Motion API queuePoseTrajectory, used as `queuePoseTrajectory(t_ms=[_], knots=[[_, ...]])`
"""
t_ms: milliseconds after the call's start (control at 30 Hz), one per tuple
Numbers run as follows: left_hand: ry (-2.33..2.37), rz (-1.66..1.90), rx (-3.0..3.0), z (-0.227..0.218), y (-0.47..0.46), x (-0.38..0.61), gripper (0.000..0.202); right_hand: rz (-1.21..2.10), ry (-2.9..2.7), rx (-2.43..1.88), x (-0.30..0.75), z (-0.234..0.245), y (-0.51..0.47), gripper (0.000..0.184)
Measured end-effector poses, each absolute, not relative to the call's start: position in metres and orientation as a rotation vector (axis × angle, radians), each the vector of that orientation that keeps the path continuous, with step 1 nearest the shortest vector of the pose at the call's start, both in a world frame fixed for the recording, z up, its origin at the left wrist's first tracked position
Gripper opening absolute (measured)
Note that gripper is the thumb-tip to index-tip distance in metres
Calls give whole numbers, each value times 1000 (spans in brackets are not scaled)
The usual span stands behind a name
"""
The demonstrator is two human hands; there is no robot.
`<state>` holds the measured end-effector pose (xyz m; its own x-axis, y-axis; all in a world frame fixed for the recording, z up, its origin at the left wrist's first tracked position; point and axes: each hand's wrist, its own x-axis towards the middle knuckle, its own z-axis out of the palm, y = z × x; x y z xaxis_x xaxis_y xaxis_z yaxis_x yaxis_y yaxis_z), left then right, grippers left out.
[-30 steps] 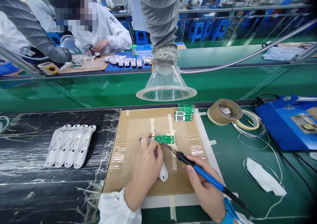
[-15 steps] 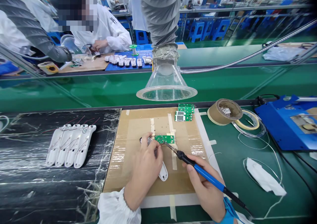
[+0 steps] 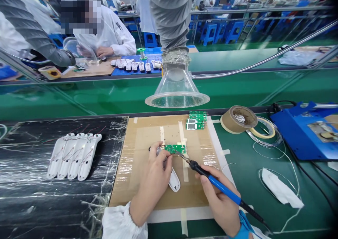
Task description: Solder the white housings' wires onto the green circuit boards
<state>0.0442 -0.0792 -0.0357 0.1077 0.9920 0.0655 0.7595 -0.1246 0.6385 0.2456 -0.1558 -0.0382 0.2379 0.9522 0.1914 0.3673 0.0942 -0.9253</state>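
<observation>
The green circuit board [image 3: 174, 148] lies on the cardboard [image 3: 132, 193]. The right hand [image 3: 224, 205], nearer the person than the board, wraps around a soldering iron [image 3: 221, 187], its tip at the board's near edge. The left hand [image 3: 153, 177], beside the board, partly covers a white shell [image 3: 175, 181]; whether its fingertips pinch anything cannot be told.

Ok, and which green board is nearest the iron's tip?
The lone board in the middle of the cardboard, by the left hand; the tip of the iron is at its near edge. The other boards lie at the cardboard's far edge.
</observation>
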Motion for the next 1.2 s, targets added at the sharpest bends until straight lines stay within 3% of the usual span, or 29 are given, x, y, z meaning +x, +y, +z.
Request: queuePoseTrajectory(t_ms=[1200], knots=[[1714,683,1971,-36,-77,44,19,678,-1327,-1474,246,-41,-158,19]])
